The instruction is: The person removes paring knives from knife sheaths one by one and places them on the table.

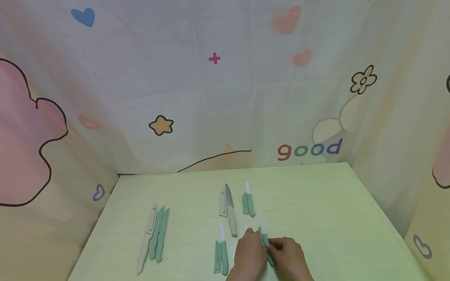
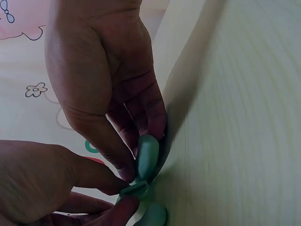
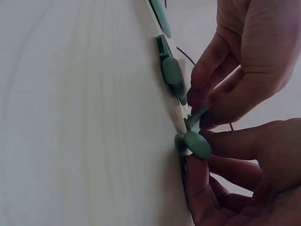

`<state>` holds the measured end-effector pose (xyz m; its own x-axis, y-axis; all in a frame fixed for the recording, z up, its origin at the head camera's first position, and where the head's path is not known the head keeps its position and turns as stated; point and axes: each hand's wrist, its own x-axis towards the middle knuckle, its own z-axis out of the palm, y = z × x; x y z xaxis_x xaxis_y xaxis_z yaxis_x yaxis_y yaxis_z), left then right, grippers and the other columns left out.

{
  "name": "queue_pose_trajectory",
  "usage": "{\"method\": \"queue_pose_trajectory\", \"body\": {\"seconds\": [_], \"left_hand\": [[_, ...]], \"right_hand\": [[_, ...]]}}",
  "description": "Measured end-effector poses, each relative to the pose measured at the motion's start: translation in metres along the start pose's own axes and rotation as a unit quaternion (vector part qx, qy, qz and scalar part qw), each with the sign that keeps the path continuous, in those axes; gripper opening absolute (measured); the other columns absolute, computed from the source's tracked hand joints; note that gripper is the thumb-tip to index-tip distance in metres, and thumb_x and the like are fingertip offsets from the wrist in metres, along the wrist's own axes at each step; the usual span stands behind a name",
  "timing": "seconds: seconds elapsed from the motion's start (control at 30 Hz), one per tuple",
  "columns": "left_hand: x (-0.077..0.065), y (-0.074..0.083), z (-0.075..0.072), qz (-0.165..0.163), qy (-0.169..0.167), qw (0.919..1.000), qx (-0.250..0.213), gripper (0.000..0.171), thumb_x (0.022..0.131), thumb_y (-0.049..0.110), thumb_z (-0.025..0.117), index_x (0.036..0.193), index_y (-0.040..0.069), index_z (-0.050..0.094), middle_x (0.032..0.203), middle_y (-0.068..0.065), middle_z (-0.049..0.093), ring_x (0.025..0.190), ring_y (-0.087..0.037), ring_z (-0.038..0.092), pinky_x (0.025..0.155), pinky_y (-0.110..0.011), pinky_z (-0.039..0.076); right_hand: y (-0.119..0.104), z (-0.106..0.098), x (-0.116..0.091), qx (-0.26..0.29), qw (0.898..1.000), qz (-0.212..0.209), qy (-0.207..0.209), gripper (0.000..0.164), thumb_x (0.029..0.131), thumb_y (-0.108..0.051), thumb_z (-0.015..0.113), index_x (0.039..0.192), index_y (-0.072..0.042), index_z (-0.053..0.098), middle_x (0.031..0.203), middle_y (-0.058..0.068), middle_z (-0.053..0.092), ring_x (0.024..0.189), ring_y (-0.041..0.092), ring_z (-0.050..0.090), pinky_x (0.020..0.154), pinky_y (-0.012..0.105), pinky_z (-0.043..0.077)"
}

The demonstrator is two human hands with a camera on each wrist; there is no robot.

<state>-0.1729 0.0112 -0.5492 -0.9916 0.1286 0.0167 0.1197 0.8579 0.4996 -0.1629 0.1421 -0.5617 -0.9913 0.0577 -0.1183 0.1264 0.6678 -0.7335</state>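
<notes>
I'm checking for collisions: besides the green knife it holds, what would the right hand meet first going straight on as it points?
Probably the green sheath pinched by the left hand, just beyond the knife; exact depth is unclear.

From the head camera, the left hand (image 1: 250,251) blocks most of the green sheath (image 3: 194,117) it's pinching, and whatever lies below a nearby white blade (image 1: 245,224); the desk (image 1: 334,218) runs off the bottom edge, its near side unseen.
</notes>
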Motion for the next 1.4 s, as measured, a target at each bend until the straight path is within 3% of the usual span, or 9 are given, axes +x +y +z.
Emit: {"method": "queue_pose_trajectory", "body": {"seconds": [0.17,0.37,0.57,1.03,1.2,1.4], "left_hand": [[-0.001,0.002,0.000,0.013,0.017,0.9992,0.035,0.017,0.073,0.016,0.077,0.077,0.002,0.068,0.072,-0.005,0.053,0.056,-0.022,0.056,0.047,-0.031,0.051],[-0.002,0.005,-0.001,0.017,0.017,0.9974,0.068,0.020,0.073,0.019,0.078,0.076,0.002,0.069,0.071,-0.006,0.055,0.060,-0.023,0.058,0.052,-0.032,0.052],[-0.002,0.006,-0.001,0.018,0.008,0.9970,0.075,0.017,0.073,0.018,0.078,0.074,0.003,0.069,0.069,-0.006,0.056,0.062,-0.022,0.057,0.056,-0.032,0.053],[-0.003,0.004,-0.001,0.053,0.033,0.9950,0.078,0.017,0.074,0.016,0.077,0.071,0.005,0.064,0.064,-0.004,0.055,0.059,-0.019,0.055,0.053,-0.030,0.051],[-0.009,0.001,-0.008,0.051,0.024,0.9979,0.031,0.015,0.076,0.017,0.076,0.078,0.005,0.066,0.066,-0.003,0.057,0.060,-0.020,0.056,0.051,-0.032,0.051],[-0.017,-0.013,-0.023,0.034,0.038,0.9958,-0.076,0.030,0.077,0.015,0.077,0.102,-0.002,0.070,0.073,0.002,0.064,0.071,-0.021,0.061,0.062,-0.038,0.057]], "right_hand": [[0.000,0.000,0.001,-0.012,1.000,-0.011,0.004,0.025,0.080,-0.016,0.076,0.102,-0.005,0.075,0.083,-0.001,0.069,0.077,0.016,0.059,0.065,0.040,0.054],[0.000,0.001,0.000,-0.018,0.999,-0.021,0.020,0.026,0.078,-0.014,0.077,0.102,-0.005,0.075,0.073,-0.005,0.064,0.066,0.011,0.053,0.058,0.032,0.048],[0.000,0.001,0.001,-0.021,0.999,-0.024,0.031,0.028,0.076,-0.014,0.078,0.102,-0.004,0.075,0.069,-0.005,0.061,0.063,0.011,0.049,0.056,0.029,0.043],[0.000,-0.003,0.000,-0.023,0.998,-0.033,0.050,0.025,0.075,-0.014,0.077,0.098,-0.005,0.076,0.070,-0.005,0.059,0.064,0.010,0.049,0.057,0.029,0.043],[-0.008,-0.004,-0.005,0.001,0.999,-0.029,0.047,0.024,0.080,-0.017,0.075,0.103,-0.007,0.075,0.073,-0.005,0.058,0.064,0.009,0.052,0.056,0.027,0.045],[-0.027,0.000,-0.013,0.108,0.993,-0.031,0.030,0.021,0.084,-0.017,0.073,0.104,-0.011,0.074,0.078,-0.002,0.062,0.066,0.011,0.057,0.054,0.025,0.050]]}}
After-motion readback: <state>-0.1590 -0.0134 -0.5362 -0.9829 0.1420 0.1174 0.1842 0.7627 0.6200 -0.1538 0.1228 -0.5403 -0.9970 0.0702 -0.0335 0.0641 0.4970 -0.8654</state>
